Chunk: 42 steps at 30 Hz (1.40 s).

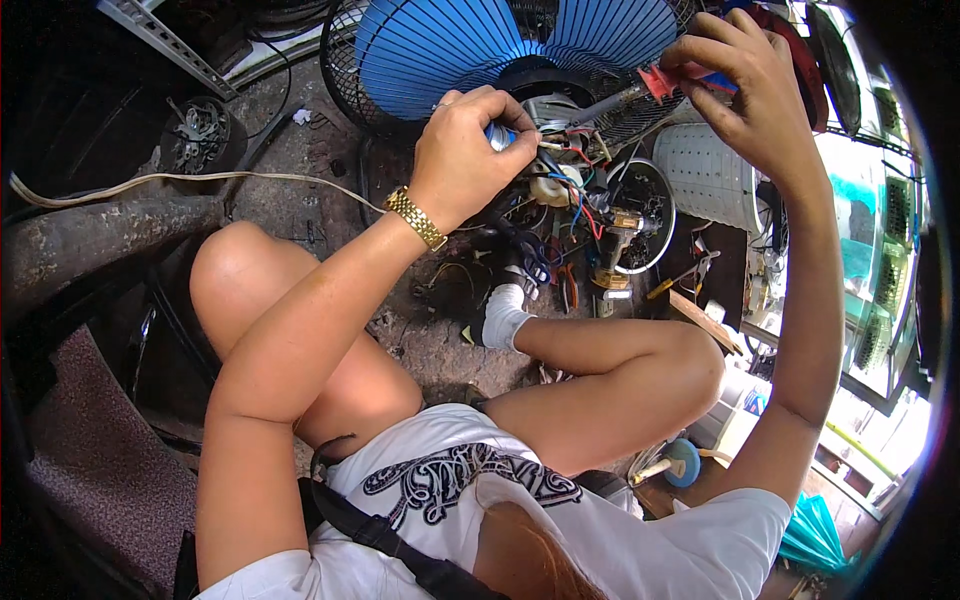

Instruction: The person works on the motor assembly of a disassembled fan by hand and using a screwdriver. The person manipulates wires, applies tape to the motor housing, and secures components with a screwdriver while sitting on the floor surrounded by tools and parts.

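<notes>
My right hand [745,85] is closed around the red handle of a soldering iron [612,103]. Its metal barrel slants down and left toward the back of an electric fan [440,50] with blue blades and a black wire cage. Near the tip, my left hand [475,145] pinches a small blue-and-silver cylinder [500,136], which looks like a tube of solder wire. The fan's motor [555,112] lies exposed between my hands. Red, blue, white and black wires [585,190] hang below it. The exact contact point of the iron's tip is hard to make out.
A yellow-and-black cordless drill [615,245] stands by a round metal rim [665,215]. Pliers [568,287] and a yellow-handled screwdriver [675,283] lie on the floor. A white perforated basket [705,175] is at right, a container of metal bits [205,135] at left. A pale cable [200,176] runs toward my left wrist.
</notes>
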Each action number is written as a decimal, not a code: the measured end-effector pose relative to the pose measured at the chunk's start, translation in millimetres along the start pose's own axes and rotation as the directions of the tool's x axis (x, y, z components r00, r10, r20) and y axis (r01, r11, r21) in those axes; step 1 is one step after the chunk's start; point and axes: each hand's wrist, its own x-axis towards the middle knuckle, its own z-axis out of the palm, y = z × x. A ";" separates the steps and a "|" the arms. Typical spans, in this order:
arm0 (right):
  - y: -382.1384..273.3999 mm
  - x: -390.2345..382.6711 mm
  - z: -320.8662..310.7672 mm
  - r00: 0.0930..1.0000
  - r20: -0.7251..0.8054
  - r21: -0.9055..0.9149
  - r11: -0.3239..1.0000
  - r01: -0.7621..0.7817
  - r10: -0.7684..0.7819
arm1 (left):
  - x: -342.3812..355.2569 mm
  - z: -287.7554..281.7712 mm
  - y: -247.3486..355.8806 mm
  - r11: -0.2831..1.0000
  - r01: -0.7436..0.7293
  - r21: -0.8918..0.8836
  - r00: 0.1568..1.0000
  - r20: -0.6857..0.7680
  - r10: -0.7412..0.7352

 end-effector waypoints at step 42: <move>-0.4 6.0 -0.7 0.999 0.007 0.007 0.999 0.035 -0.035 | -1.0 4.6 0.0 1.000 -0.003 0.014 1.000 -0.009 0.003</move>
